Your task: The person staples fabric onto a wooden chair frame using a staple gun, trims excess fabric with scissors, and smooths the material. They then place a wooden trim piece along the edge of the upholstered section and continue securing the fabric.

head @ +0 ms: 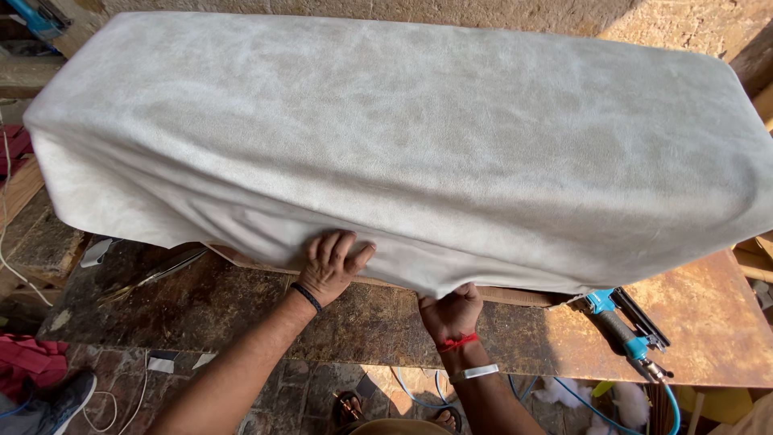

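Observation:
A long padded cushion draped in pale grey suede-like fabric (403,137) lies across a worn wooden workbench (241,310). My left hand (330,262) presses flat on the fabric's lower front edge, fingers spread, a black band on the wrist. My right hand (451,310) pinches the hanging fabric hem just to the right, pulling it down; that wrist carries a red thread and a silver bracelet. A wooden frame edge (515,296) shows under the fabric beside my right hand.
A blue pneumatic staple gun (624,322) with a blue air hose (664,403) rests on the bench at the right. Scissors (157,274) lie at the left under the fabric edge. White stuffing scraps (624,403) and tiled floor show below; red cloth (28,358) sits lower left.

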Motion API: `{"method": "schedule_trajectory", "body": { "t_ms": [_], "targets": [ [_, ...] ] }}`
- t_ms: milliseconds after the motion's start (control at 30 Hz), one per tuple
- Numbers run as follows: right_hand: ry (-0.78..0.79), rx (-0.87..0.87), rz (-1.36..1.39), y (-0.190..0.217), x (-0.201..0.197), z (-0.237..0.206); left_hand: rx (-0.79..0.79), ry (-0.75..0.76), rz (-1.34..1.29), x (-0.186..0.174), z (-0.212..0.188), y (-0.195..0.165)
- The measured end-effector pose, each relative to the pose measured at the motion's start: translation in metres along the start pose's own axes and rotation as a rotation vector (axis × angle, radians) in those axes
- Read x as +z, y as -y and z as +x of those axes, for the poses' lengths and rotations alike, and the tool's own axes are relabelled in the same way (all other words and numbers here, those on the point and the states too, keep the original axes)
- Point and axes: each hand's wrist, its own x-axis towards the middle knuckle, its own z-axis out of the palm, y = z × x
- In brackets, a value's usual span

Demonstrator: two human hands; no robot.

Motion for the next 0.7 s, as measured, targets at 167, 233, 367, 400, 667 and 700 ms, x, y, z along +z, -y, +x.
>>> {"method": "schedule_trajectory", "body": {
  "t_ms": [167, 233, 367, 400, 667, 700],
  "targets": [
    [-0.227, 0.039, -0.311, 0.019, 0.073, -0.032, -0.161, -0.084, -0.196, -0.08, 0.059, 0.019],
    [-0.046, 0.081, -0.549, 0.017, 0.086, -0.029, -0.141, -0.058, -0.365, -0.119, 0.088, 0.033],
    [0.255, 0.045, -0.976, 0.002, 0.088, -0.023, 0.005, 0.024, -0.376, -0.174, 0.147, 0.041],
    [0.23, -0.008, -1.02, -0.001, 0.088, -0.023, 0.02, 0.065, -0.394, -0.182, 0.159, 0.045],
    [0.08, -0.253, -0.636, -0.016, 0.139, -0.069, 0.181, 0.014, -0.329, -0.157, 0.207, 0.107],
    [-0.012, -0.273, -0.746, -0.025, 0.152, -0.073, 0.205, 0.192, -0.386, -0.152, 0.214, 0.114]
  ]
}}
